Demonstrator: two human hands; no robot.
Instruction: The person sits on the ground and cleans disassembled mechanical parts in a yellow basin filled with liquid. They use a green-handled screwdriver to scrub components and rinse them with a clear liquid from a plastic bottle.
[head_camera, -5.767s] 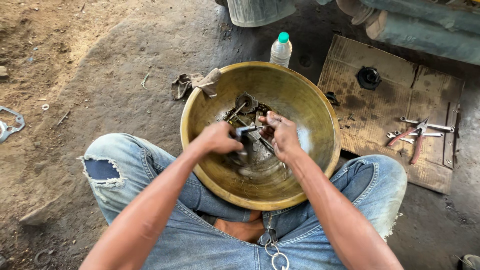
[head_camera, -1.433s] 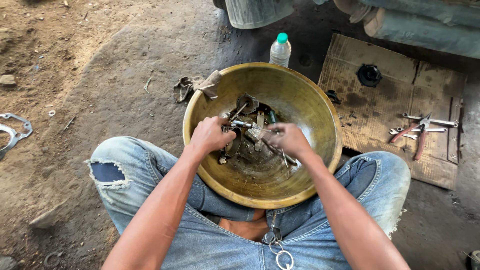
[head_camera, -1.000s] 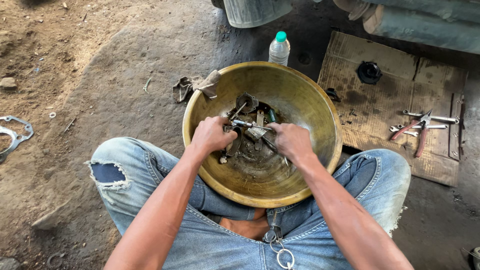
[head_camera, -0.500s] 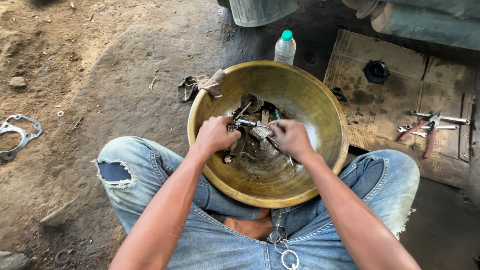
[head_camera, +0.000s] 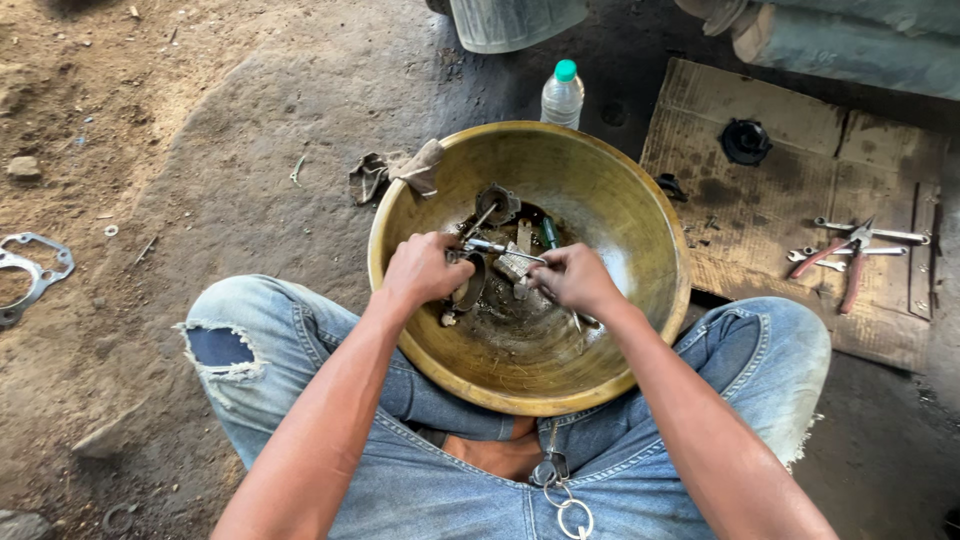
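Both hands are down in the brass bowl (head_camera: 640, 215), which sits on the dirt floor between the knees.

Left hand (head_camera: 422, 268): curled shut around a dark round metal part (head_camera: 468, 288) at roughly the bowl's 9 o'clock, thumb side facing the centre.

Right hand (head_camera: 572, 280): fingers pinched closed on the end of a thin metal rod (head_camera: 497, 247). The rod's long axis runs about 9-to-3, nearly level, from the right hand's fingertips across toward the left hand. Its far tip ends just beside the left hand's knuckles; touching or not, can't tell.

So the rod lies at 9 o'clock from the right hand and at 3 o'clock from the left. Both hands are about equally near, and only the right clearly grips it.

More small greasy parts lie in a pile at the bowl's centre and 12 o'clock.

Around the bowl:
- plastic bottle (head_camera: 562, 95) at 12
- rag (head_camera: 396, 172) at 10
- cardboard sheet (head_camera: 780, 205) at 3, carrying pliers (head_camera: 838, 262) and a black cap (head_camera: 745, 141)
- gasket (head_camera: 30, 275) far out at 9
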